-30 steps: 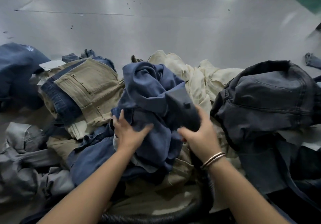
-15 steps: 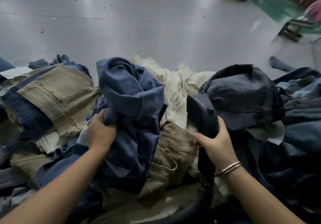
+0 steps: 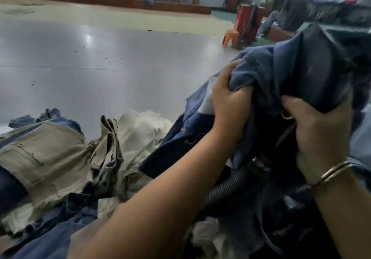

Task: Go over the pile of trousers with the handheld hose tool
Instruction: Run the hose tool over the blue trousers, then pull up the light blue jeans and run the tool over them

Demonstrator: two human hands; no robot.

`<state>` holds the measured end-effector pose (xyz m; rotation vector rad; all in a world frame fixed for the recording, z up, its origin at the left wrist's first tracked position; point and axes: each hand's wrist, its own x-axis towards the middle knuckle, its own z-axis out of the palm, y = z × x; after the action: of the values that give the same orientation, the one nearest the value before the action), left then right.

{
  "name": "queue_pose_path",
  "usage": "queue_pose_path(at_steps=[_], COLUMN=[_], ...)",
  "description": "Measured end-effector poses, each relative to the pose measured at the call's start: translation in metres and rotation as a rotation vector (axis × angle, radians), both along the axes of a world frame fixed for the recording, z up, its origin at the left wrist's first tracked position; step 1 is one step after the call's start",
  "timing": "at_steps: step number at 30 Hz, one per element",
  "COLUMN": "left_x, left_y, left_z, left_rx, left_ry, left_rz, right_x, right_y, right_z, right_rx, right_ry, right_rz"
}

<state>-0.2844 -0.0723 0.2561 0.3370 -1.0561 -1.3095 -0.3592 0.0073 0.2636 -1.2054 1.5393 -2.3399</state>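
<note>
Bare forearms; seemingly metal bangles (image 3: 331, 173) on right wrist.

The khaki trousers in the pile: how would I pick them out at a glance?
Start at the heap of clothes below the shiny grey floor. On its left side, left of the left hand's forearm, the khaki trousers lie spread flat. Their dull tan cloth, with a stitched back pocket and small rivets, sets them apart from the cream garment and the blue ones around them.
</note>
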Motion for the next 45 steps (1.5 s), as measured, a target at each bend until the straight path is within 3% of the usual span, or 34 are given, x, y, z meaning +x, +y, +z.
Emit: queue_pose_path(at_steps=[2, 3, 6, 7, 9, 12, 15, 18, 25, 30, 33, 36, 39, 41, 45], left_x=[-0.040, -0.056, -0.075, -0.068, -0.041, 0.012, 0.076, 0.155, 0.302, 0.372, 0.405, 0.430, 0.442, 0.440, 0.438], left_y=[-0.014, -0.022, -0.043, -0.044, -0.035, -0.005, 0.012, 0.012, 0.041, 0.046, 0.031, 0.021, 0.020, 0.023, 0.029], left_z=[-0.012, -0.024, -0.102, -0.132, -0.184, -0.226, -0.246, -0.273, -0.341, -0.381, -0.395, -0.411, -0.430, -0.440, -0.426], left_rx=[-0.007, -0.017, -0.135, -0.128, -0.146, -0.222, -0.029, 0.159, 0.498, 0.768, 0.912, 1.093, 1.248, 1.267, 1.054], left_ry=[-0.140, -0.324, -1.338, -1.586, -1.810, -1.746, -1.574, -1.530, -1.591, -1.539, -1.636, -1.774, -1.793, -1.743, -1.500], left_rz=[-0.107, -0.160, -0.248, -0.297, -0.465, -0.647, -0.459, -0.273, 0.012, 0.279, 0.405, 0.429, 0.332, 0.270, 0.309], right_x=[-0.035, -0.047, -0.050, -0.044, -0.025, 0.017, 0.066, 0.114, 0.188, 0.212, 0.209, 0.203, 0.199, 0.197, 0.200], right_y=[-0.005, -0.005, -0.001, 0.000, 0.003, 0.003, -0.003, -0.012, -0.017, -0.026, -0.028, -0.029, -0.029, -0.030, -0.031], right_z=[0.008, 0.007, -0.009, -0.017, -0.035, -0.060, -0.091, -0.125, -0.195, -0.223, -0.238, -0.249, -0.257, -0.257, -0.248], right_rx=[0.024, 0.053, 0.109, 0.098, 0.084, 0.224, 0.460, 0.622, 0.986, 1.072, 1.168, 1.252, 1.288, 1.305, 1.212], right_ry=[-0.035, -0.072, -0.142, -0.128, -0.116, -0.060, -0.020, -0.020, 0.361, 0.463, 0.470, 0.490, 0.464, 0.463, 0.477], right_rz=[-0.044, -0.035, 0.000, -0.003, 0.043, 0.273, 0.454, 0.536, 0.686, 0.792, 0.823, 0.819, 0.808, 0.813, 0.783])
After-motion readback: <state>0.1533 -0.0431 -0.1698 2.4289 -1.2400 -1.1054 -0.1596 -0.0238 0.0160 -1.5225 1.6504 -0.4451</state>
